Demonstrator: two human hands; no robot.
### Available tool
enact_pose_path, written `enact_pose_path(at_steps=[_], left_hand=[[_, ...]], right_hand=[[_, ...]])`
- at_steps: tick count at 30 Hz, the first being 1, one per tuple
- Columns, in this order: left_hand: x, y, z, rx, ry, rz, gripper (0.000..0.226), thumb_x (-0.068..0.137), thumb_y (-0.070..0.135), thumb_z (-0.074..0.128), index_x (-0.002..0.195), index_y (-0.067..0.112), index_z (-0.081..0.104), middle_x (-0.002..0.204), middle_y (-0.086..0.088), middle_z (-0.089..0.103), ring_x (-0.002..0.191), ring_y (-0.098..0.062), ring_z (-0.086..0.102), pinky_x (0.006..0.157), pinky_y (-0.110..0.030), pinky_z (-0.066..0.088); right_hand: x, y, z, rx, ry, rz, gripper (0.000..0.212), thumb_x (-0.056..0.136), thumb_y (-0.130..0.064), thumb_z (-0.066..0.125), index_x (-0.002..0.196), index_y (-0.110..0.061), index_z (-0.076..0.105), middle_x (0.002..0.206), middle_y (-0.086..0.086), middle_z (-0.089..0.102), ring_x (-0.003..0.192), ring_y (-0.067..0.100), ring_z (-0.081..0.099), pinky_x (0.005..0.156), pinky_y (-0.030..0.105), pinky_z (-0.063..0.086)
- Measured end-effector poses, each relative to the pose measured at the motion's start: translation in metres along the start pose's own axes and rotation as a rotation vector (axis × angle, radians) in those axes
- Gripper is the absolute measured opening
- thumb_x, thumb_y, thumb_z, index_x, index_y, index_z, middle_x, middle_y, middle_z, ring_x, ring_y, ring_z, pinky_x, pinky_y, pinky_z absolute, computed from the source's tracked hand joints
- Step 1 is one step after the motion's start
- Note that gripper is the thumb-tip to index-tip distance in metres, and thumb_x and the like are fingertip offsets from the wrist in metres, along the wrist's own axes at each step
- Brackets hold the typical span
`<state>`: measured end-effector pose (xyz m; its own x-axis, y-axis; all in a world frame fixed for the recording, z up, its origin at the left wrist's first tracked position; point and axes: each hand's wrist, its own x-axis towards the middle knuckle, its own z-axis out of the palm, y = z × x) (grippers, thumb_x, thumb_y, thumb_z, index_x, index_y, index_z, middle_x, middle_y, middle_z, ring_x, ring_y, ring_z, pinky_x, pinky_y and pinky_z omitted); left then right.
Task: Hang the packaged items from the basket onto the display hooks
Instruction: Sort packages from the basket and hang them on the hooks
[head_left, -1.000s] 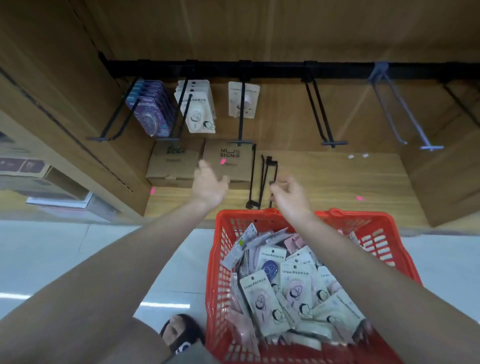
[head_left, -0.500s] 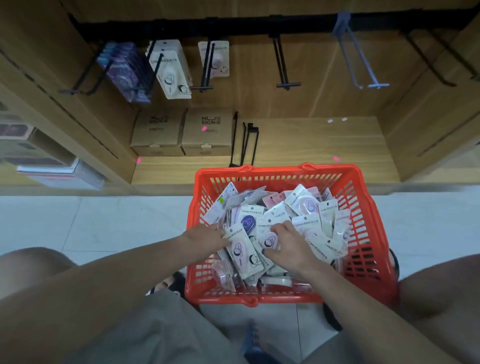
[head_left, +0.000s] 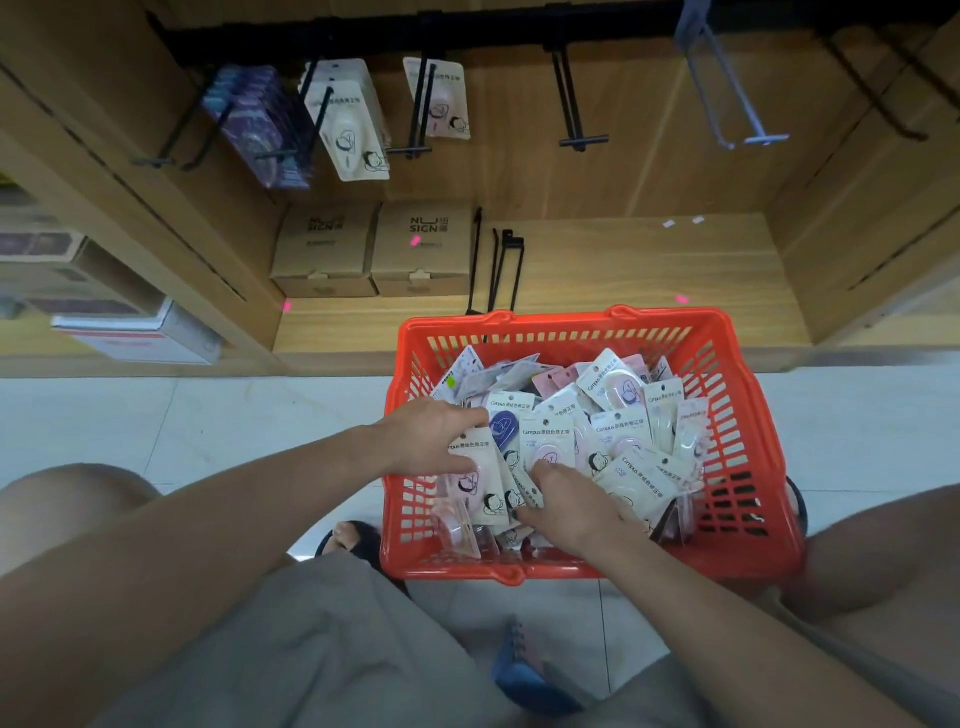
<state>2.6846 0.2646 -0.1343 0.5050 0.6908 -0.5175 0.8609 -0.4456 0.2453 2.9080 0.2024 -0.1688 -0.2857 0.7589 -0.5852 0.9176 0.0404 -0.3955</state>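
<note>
A red basket (head_left: 753, 467) full of cream, pink and purple packaged items stands on the floor in front of me. My left hand (head_left: 426, 436) grips the top of a cream packet (head_left: 480, 486) at the basket's left side. Close beside it, my right hand (head_left: 569, 512) digs into the pile and pinches another cream packet (head_left: 530, 496) between thumb and curled fingers. Above, a black rail carries hooks: purple packets (head_left: 260, 130), cream packets (head_left: 348, 130) and one pink packet (head_left: 441, 98) hang at the left. A black hook (head_left: 571, 104) and a grey hook (head_left: 727, 88) hang bare.
Two brown cardboard boxes (head_left: 322, 249) (head_left: 421, 244) sit on the wooden shelf below the hooks, with loose black hooks (head_left: 501, 270) lying beside them. A white box (head_left: 140, 338) lies at the left. My knees flank the basket, and a sandalled foot (head_left: 353, 540) is by its left corner.
Both hands came down from the hook rail into the basket. The view tilted down, and each hand has closed on a packet in the pile.
</note>
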Motion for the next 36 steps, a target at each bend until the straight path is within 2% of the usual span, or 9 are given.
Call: enact_pose_path(at_steps=[2,6,8,11,14,20,24,33,36], left_hand=[[-0.001,0.008,0.007,-0.061,-0.083,0.035,0.049,0.102,0.042,0.061,0.146,0.027,0.045,0.121,-0.003,0.064,0.109,-0.025,0.060,0.084,-0.037,0.048],[-0.005,0.014,0.027,-0.043,-0.241,0.082,0.049,0.106,0.038,0.056,0.152,0.032,0.040,0.141,-0.003,0.056,0.125,-0.026,0.057,0.097,-0.043,0.050],[-0.005,0.013,0.029,-0.033,-0.242,0.040,0.052,0.104,0.042,0.058,0.150,0.025,0.040,0.139,-0.006,0.058,0.119,-0.027,0.060,0.095,-0.045,0.052],[0.002,0.009,0.027,-0.084,-0.168,-0.053,0.056,0.102,0.045,0.062,0.145,0.016,0.039,0.136,-0.010,0.055,0.107,-0.024,0.059,0.088,-0.041,0.052],[0.007,0.005,0.028,-0.214,-0.124,-0.135,0.074,0.099,0.042,0.068,0.155,0.014,0.028,0.148,-0.012,0.044,0.125,-0.029,0.055,0.101,-0.044,0.050],[0.020,0.007,0.029,-0.321,-0.185,-0.140,0.092,0.099,0.041,0.068,0.167,0.019,0.010,0.162,-0.016,0.040,0.139,-0.031,0.050,0.110,-0.039,0.045],[0.028,0.009,0.030,-0.430,-0.198,-0.152,0.085,0.097,0.038,0.073,0.163,0.020,0.023,0.153,-0.011,0.051,0.124,-0.028,0.059,0.101,-0.036,0.050],[0.032,0.008,0.027,-0.372,-0.217,-0.107,0.016,0.100,0.038,0.066,0.107,0.024,0.064,0.110,-0.005,0.064,0.098,-0.021,0.057,0.085,-0.036,0.045],[0.029,0.010,0.018,-0.436,-0.223,-0.089,0.033,0.104,0.038,0.061,0.130,0.017,0.061,0.120,-0.002,0.060,0.114,-0.023,0.056,0.093,-0.034,0.042]], right_hand=[[0.002,0.003,-0.002,0.007,0.019,0.018,0.013,0.098,-0.027,0.062,0.099,-0.016,0.056,0.107,0.011,0.066,0.099,0.032,0.064,0.072,0.033,0.042],[0.009,0.013,-0.020,0.068,-0.071,0.064,0.022,0.094,-0.020,0.067,0.078,-0.026,0.051,0.097,0.003,0.064,0.097,0.027,0.064,0.078,0.032,0.047],[0.010,0.019,-0.030,0.078,-0.170,0.074,0.011,0.088,-0.022,0.072,0.088,-0.022,0.062,0.101,0.002,0.067,0.098,0.022,0.063,0.078,0.029,0.047],[0.005,0.026,-0.042,0.029,-0.317,0.093,0.043,0.081,-0.023,0.081,0.119,-0.012,0.066,0.120,0.007,0.069,0.105,0.023,0.064,0.084,0.031,0.049],[-0.003,0.023,-0.039,-0.105,-0.378,0.079,0.065,0.081,-0.019,0.081,0.140,-0.023,0.055,0.137,0.001,0.059,0.123,0.024,0.059,0.099,0.035,0.052],[-0.007,0.024,-0.029,-0.219,-0.290,0.020,0.053,0.090,-0.012,0.064,0.140,-0.027,0.057,0.138,0.002,0.061,0.126,0.026,0.059,0.097,0.035,0.052],[-0.003,0.036,-0.036,-0.193,-0.238,0.044,0.040,0.092,-0.005,0.058,0.128,-0.020,0.066,0.130,0.007,0.064,0.115,0.029,0.063,0.086,0.033,0.050],[0.003,0.057,-0.071,0.021,-0.177,0.079,0.035,0.088,-0.002,0.058,0.117,-0.018,0.071,0.116,0.001,0.065,0.105,0.022,0.062,0.079,0.030,0.051],[0.001,0.061,-0.088,0.131,-0.130,0.096,0.034,0.090,-0.002,0.058,0.120,-0.015,0.070,0.124,0.005,0.064,0.111,0.026,0.063,0.086,0.034,0.054]])
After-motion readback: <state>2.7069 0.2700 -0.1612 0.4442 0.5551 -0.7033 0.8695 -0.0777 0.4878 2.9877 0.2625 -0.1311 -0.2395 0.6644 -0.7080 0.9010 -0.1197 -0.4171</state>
